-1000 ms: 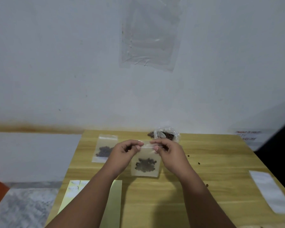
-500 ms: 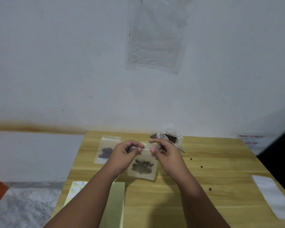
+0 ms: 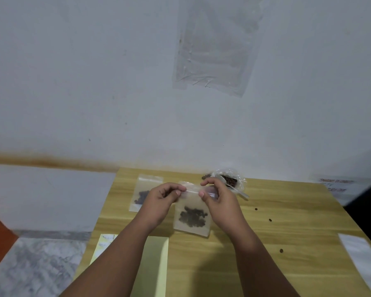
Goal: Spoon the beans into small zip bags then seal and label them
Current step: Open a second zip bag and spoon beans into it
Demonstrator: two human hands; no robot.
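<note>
A small clear zip bag (image 3: pixel 192 217) with dark beans in its lower half is held upright over the wooden table (image 3: pixel 266 243). My left hand (image 3: pixel 162 200) pinches the left end of its zip strip. My right hand (image 3: pixel 217 199) pinches the strip's right part between thumb and fingers. A second bag of beans (image 3: pixel 142 192) lies flat on the table to the left, partly hidden by my left hand. Behind my right hand sits an open plastic bag of beans (image 3: pixel 230 181) with a white spoon (image 3: pixel 237 190) lying in it.
Several loose beans (image 3: pixel 270 220) lie on the table to the right. Yellow-green paper sheets (image 3: pixel 155 264) lie under my left forearm. A white strip (image 3: pixel 362 260) lies near the right edge. The wall stands just behind the table; floor lies to the left.
The held bag has dipped and risen slightly while both hands keep pinching along its zip strip; the view has tilted a little.
</note>
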